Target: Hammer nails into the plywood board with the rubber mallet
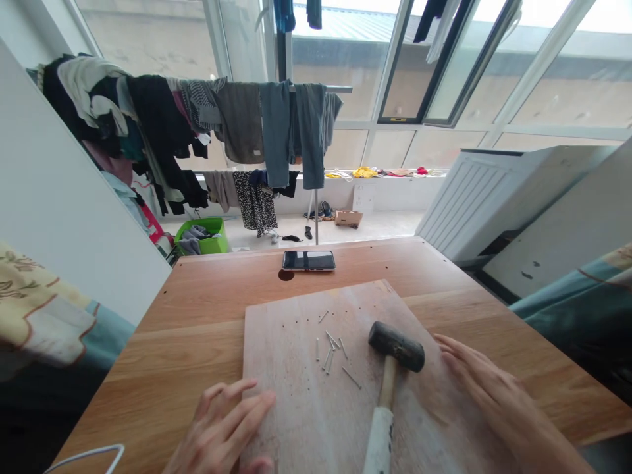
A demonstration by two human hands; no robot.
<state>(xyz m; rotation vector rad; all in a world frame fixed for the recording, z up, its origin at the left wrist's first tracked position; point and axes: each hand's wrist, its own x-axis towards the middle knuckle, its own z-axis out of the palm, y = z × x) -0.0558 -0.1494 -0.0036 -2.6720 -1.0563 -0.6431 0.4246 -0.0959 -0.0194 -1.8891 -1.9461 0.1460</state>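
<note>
Fingers of our left hand (220,424) lie slightly curled and a little apart, their tips over the left edge of the board (306,428). Our right hand (494,388) stretches along the opposite edge with fingers nearly straight and close together; whether those tips press on the wood or only rest beside it, we cannot tell.

Between our two sets of fingers the pale wooden board lies flat, slightly turned, on the table (187,336). Just left of our right fingertips we see the black head of the mallet (388,382), whose handle, white at its lower part, runs back toward us between our hands. Beyond our left fingertips and off to their right, loose nails (317,349) lie in a cluster, some crossing. Farther out from both hands, small dark holes dot the board.

Outward from our left fingers a white cable (89,453) bends near the table's corner. Past all our fingertips, beyond the board, a phone (309,261) lies beside a round hole (286,276). Farthest from our fingers, laundry (275,131) hangs above a green tub (214,243).
</note>
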